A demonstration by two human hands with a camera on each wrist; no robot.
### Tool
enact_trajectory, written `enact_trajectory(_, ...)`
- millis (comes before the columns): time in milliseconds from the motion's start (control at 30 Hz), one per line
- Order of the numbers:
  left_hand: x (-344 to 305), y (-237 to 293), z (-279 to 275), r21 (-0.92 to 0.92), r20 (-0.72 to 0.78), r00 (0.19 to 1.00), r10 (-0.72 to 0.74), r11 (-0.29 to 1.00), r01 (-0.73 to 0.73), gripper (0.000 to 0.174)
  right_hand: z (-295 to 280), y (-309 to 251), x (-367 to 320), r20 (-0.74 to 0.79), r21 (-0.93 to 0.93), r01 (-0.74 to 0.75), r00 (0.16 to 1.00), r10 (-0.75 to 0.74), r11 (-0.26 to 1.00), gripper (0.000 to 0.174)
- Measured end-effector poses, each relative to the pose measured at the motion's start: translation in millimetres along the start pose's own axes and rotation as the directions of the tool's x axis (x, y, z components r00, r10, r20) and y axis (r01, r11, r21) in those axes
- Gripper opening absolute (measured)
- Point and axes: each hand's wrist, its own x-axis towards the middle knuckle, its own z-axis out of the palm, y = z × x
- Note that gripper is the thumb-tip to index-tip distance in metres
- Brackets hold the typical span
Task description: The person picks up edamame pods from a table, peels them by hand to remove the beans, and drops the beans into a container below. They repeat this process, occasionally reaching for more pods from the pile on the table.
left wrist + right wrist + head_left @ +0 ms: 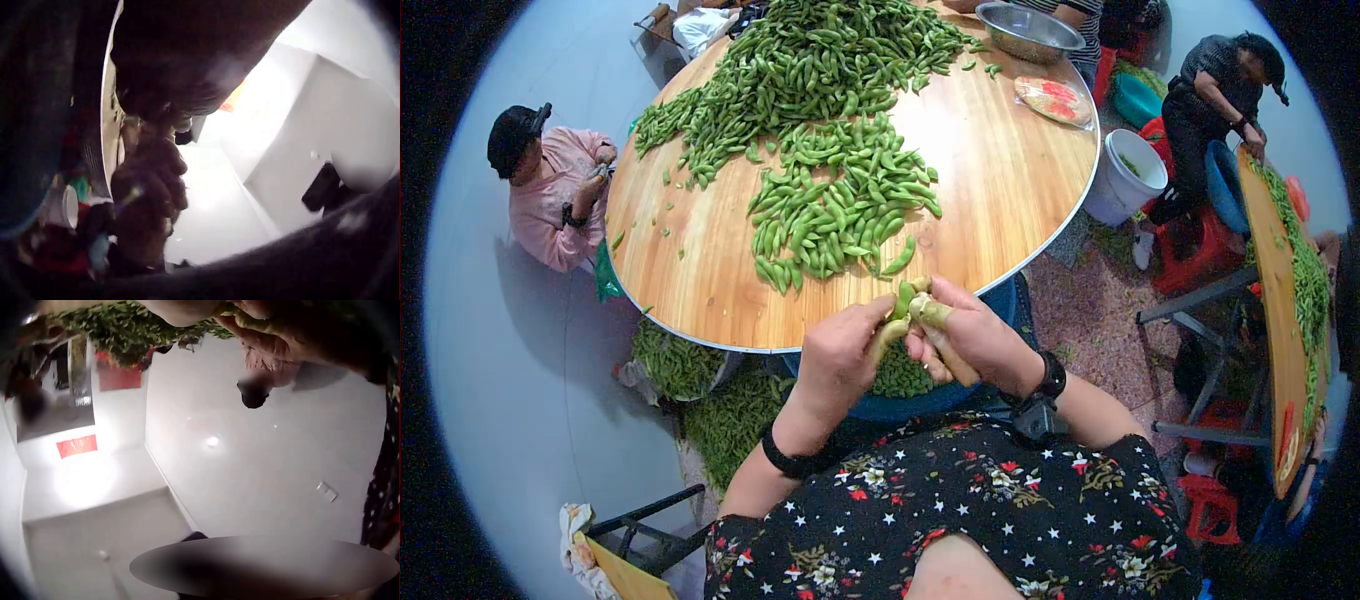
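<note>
Both hands meet just off the near edge of the round wooden table (1010, 190). My left hand (837, 348) pinches a green edamame pod (904, 298) between thumb and fingers. From the other side my right hand (982, 335) grips the same pod, its thumb against it. Pale yellowish coverings show on some fingertips. Below the hands is a blue tub (920, 405) with green beans (900, 374) in it. A loose batch of pods (830, 225) lies on the table close by, in front of a large heap (820, 60). Both wrist views show the hands dark and partly cut off.
A metal bowl (1030, 35) and a red-printed packet (1055, 100) sit at the table's far right. Beside it stands a white bucket (1108, 190). More pods (735, 420) lie on the floor at left. Other people (560, 190) are around, and a second table (1268, 300) stands at right.
</note>
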Motion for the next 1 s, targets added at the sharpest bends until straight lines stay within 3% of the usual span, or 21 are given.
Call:
enact_trajectory(67,1.0,6.6,4.3,0.165,-0.028,0.992,0.121,0.98,-0.115,0.026,2.0,2.8,-1.1,0.002,-0.056,0.044,0.999,-0.044,0.997,0.016)
enact_trajectory(133,-4.4,4.8,14.5,0.127,-0.046,0.994,0.103,0.987,-0.096,0.018,3.4,6.5,-1.8,0.006,-0.112,0.087,0.996,-0.087,0.99,0.016)
enact_trajectory(200,-8.3,7.3,20.5,-0.017,-0.119,0.989,-0.084,0.996,0.083,0.016,3.7,11.0,-0.4,0.008,-0.142,0.144,0.989,-0.145,0.979,0.014)
enact_trajectory(233,-8.9,5.8,21.6,-0.019,-0.117,0.989,-0.086,0.996,0.084,0.016,3.1,13.3,0.5,0.006,-0.142,0.142,0.99,-0.143,0.98,0.014)
enact_trajectory(300,-7.9,3.2,23.3,-0.34,-0.018,0.917,-0.399,0.865,0.37,0.015,1.8,15.1,1.3,-0.037,-0.263,0.173,0.981,-0.189,0.949,0.013)
enact_trajectory(433,-9.2,0.8,22.9,-0.229,-0.02,0.913,-0.407,0.891,0.392,0.014,-6.3,4.2,-1.5,-0.039,-0.407,0.088,0.993,-0.114,0.909,0.016)
enact_trajectory(500,-7.8,3.1,24.1,-0.089,-0.066,0.979,-0.191,0.979,0.185,0.014,-14.6,3.0,-0.4,0.036,-0.806,0.262,0.917,-0.398,0.53,0.024)
enact_trajectory(533,-7.5,2.3,24.4,-0.089,-0.065,0.979,-0.191,0.979,0.185,0.014,-13.7,3.1,0.4,0.036,-0.806,0.262,0.917,-0.397,0.531,0.024)
enact_trajectory(600,-6.8,-0.7,25.6,0.005,-0.087,0.996,0.01,1.0,-0.01,0.013,-11.8,3.4,2.5,0.019,-0.811,0.364,0.799,-0.601,0.458,0.032)
enact_trajectory(733,-9.8,4.5,14.0,-0.058,0.004,1.0,-0.012,0.998,0.013,0.014,-18.9,-2.2,4.3,0.158,-0.838,0.382,0.854,-0.496,0.39,0.029)
enact_trajectory(800,-11.6,7.9,7.1,-0.123,0.105,0.979,-0.175,0.975,0.188,0.016,-17.6,1.6,5.0,0.253,-0.806,0.493,0.788,-0.561,0.329,0.026)
enact_trajectory(900,-12.7,11.3,5.7,-0.089,0.11,0.98,-0.166,0.98,0.176,0.015,-14.9,9.3,9.1,0.286,-0.805,0.539,0.718,-0.634,0.247,0.023)
enact_trajectory(1000,-16.3,13.6,8.1,-0.069,0.131,0.972,-0.196,0.976,0.206,0.017,-6.6,0.3,-3.9,0.29,-0.79,0.527,0.771,-0.567,0.312,0.019)
